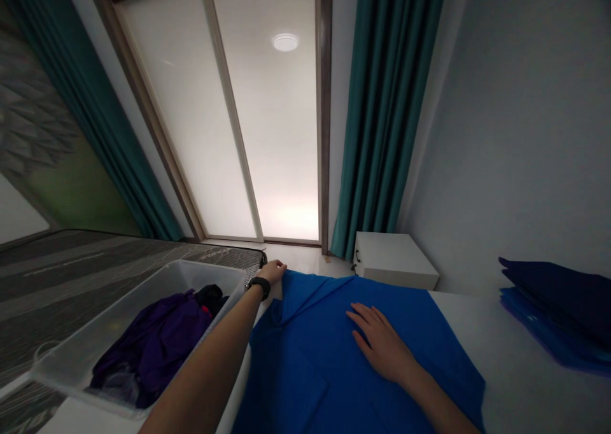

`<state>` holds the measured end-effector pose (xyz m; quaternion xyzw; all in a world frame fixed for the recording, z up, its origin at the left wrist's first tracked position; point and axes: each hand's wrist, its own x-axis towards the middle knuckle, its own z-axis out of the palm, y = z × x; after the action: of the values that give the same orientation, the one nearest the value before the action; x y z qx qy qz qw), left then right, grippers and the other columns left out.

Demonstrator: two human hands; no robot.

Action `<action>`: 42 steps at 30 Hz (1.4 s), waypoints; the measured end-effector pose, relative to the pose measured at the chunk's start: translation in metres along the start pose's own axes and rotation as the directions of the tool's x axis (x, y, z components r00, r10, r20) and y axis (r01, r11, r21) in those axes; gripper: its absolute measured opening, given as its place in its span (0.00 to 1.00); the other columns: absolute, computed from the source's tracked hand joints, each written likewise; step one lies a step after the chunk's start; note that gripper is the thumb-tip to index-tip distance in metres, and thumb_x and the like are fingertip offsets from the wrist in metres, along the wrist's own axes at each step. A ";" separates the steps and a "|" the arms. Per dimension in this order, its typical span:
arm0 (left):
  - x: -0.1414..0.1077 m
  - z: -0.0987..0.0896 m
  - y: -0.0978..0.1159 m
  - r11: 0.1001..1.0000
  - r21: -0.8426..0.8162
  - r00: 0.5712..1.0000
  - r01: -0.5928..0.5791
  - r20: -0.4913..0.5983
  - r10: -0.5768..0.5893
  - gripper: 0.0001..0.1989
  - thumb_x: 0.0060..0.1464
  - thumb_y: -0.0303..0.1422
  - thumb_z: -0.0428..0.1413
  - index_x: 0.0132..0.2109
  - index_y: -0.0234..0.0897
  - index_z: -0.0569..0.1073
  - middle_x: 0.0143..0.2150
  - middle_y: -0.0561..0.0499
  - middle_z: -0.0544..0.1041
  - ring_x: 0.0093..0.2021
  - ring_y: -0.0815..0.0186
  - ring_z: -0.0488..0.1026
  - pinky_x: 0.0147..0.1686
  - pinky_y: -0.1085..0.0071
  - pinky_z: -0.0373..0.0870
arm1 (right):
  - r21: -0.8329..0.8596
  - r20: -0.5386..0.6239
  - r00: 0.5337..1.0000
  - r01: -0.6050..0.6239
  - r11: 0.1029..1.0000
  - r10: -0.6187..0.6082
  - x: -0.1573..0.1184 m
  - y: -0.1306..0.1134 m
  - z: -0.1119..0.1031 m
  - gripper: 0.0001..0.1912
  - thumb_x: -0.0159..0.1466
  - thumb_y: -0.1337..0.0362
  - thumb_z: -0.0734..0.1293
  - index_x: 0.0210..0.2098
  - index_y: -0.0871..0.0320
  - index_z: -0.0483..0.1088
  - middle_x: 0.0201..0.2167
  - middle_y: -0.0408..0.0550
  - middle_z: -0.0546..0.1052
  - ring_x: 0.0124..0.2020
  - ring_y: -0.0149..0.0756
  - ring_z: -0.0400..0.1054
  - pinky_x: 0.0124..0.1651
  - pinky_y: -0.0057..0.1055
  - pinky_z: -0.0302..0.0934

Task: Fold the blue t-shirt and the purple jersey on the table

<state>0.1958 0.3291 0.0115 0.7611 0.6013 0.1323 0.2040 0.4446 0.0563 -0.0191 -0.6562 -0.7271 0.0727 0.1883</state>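
A blue shirt lies spread over a white table, with some creases toward its far left part. At its far left corner, my left hand pinches the cloth's edge; a dark watch is on that wrist. My right hand rests flat on the middle of the shirt, fingers stretched out. The near part of the shirt runs out of view at the bottom.
Left of the shirt stands a translucent plastic bin holding purple clothing. Folded dark blue clothes are stacked on the right. Beyond the table are a white cabinet, teal curtains and sliding doors.
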 end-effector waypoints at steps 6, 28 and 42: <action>-0.001 0.000 0.004 0.999 0.038 0.999 -0.037 0.013 0.036 0.07 0.52 0.32 0.56 0.39 0.36 0.76 0.39 0.45 0.80 0.42 0.60 0.76 0.41 0.70 0.67 | 0.010 0.004 1.000 -0.008 1.000 0.008 0.000 -0.001 -0.001 0.24 0.70 0.54 0.53 0.63 0.48 0.61 0.65 0.45 0.61 0.67 0.40 0.51 0.69 0.48 0.41; -0.156 0.020 0.062 0.816 -0.105 0.821 -0.568 -0.004 0.571 0.09 0.54 0.24 0.50 0.38 0.39 0.73 0.38 0.50 0.76 0.38 0.62 0.73 0.39 0.70 0.66 | -0.005 0.019 1.000 -0.003 1.000 0.003 0.001 -0.003 -0.005 0.24 0.69 0.57 0.53 0.62 0.51 0.61 0.66 0.48 0.60 0.67 0.40 0.50 0.69 0.49 0.40; -0.150 0.048 0.038 0.777 -0.183 0.798 -0.602 -0.109 0.593 0.09 0.59 0.31 0.48 0.41 0.40 0.73 0.41 0.48 0.76 0.41 0.60 0.73 0.44 0.64 0.70 | 0.028 -0.068 0.978 -0.197 0.980 0.199 0.010 0.024 -0.028 0.21 0.68 0.61 0.55 0.58 0.54 0.65 0.56 0.50 0.72 0.59 0.38 0.61 0.62 0.39 0.51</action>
<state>0.2139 0.1687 -0.0066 0.8835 0.3163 0.2695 0.2163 0.4761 0.0652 -0.0004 -0.7256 -0.6502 0.0754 0.2124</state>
